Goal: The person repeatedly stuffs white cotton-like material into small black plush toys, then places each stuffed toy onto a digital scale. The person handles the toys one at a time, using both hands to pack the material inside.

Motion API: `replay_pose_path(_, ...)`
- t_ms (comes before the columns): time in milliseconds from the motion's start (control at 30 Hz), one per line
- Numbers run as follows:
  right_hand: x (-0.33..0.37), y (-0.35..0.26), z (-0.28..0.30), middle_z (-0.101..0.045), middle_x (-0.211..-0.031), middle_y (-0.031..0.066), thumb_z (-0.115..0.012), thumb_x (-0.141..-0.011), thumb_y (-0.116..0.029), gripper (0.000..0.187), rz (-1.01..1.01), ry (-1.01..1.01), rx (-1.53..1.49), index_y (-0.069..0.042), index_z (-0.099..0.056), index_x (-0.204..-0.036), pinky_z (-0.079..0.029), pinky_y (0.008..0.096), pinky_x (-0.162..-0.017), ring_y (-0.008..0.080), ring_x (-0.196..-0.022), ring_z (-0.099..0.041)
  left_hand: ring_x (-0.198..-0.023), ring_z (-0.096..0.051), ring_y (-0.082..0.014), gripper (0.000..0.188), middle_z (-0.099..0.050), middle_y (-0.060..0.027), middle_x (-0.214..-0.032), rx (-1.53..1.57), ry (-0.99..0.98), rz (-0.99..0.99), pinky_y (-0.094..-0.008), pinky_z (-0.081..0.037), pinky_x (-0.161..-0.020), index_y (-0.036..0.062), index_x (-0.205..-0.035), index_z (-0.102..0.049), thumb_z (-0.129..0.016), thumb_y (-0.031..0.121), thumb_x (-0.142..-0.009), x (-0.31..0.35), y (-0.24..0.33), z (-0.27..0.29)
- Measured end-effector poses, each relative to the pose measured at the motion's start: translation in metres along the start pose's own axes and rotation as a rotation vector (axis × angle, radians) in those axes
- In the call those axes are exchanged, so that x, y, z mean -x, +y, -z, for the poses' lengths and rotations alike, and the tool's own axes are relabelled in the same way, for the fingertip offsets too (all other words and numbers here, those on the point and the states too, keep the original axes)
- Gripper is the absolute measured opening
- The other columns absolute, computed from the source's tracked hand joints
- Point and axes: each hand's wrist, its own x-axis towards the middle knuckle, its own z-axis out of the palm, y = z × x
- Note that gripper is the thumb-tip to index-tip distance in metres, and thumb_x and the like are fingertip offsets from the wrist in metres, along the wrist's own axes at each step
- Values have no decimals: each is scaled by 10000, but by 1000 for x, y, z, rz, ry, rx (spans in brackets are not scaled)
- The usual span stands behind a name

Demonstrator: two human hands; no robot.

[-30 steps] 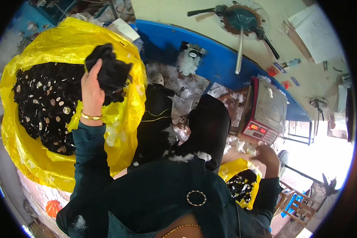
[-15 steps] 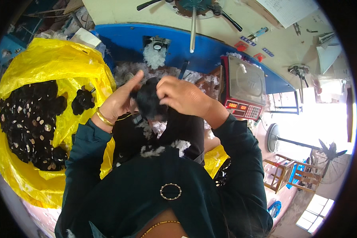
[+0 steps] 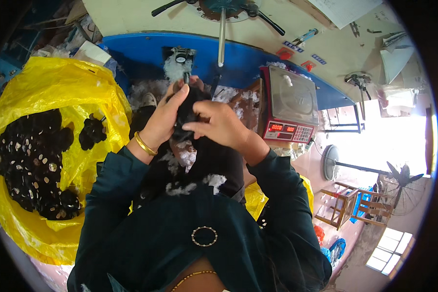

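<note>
A soft, dark plush piece (image 3: 187,113) is between my two hands above my lap. My left hand (image 3: 164,117), with a gold bangle at its wrist, wraps round its left side, thumb pointing up. A short narrow metal-looking part (image 3: 186,78) shows at the piece's upper end; whether it goes inside is hidden. From the right, my right hand (image 3: 224,124) grips the piece with bent fingers and thumb. White stuffing fluff (image 3: 180,189) clings to my dark clothes. At the left, a yellow bag (image 3: 68,92) holds many black plush pieces (image 3: 29,165) with pale oval spots.
A blue-fronted machine (image 3: 146,51) with a round gauge (image 3: 180,58) and a metal rod (image 3: 222,39) stands ahead. Right of my hands is a red digital scale (image 3: 289,104). Farther right stand a fan (image 3: 401,190) and wooden stools (image 3: 338,209).
My left hand has moved up and inward, closing further round the plush piece. My right hand has shifted slightly down along it. The whole view has moved a little.
</note>
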Motion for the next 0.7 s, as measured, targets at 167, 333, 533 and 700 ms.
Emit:
replay_pose_path(167, 5, 12, 18, -502, -666, 171, -717, -809, -249, 330, 348, 308, 487, -14, -513, -701, -414, 410, -545, 388, -649, -531, -1023, -622, -168, 374, -650, -49, -1093, 174, 92, 240, -294, -499, -882, 86, -1178, -594, -485, 385, -980, -11, 8, -12)
replay_pose_path(333, -54, -4, 62, -399, -581, 182, -687, -805, -218, 366, 348, 781, 614, 12, -473, -619, -323, 376, -458, 327, -505, -348, -913, -618, -153, 341, -625, -23, -1110, 270, 166, 128, -263, -519, -810, 92, -1173, -580, -528, 358, -966, -58, 16, -17)
replay_pose_path(533, -82, -4, 76, -462, -595, 183, -671, -769, -218, 324, 368, 727, 640, 1, -492, -611, -353, 392, -467, 347, -516, -434, -790, -620, -112, 278, -610, -22, -860, -220, 91, 32, -264, -540, -712, 37, -993, -591, -534, 309, -968, -40, 14, -19)
replay_pose_path(700, -93, 10, 92, -524, -623, 181, -641, -712, -267, 267, 263, 788, 805, -45, -533, -614, -407, 431, -495, 396, -602, -519, -649, -596, -101, 255, -626, -35, -772, -292, 54, 3, -226, -464, -565, 9, -920, -588, -645, 257, -910, -36, 17, -39)
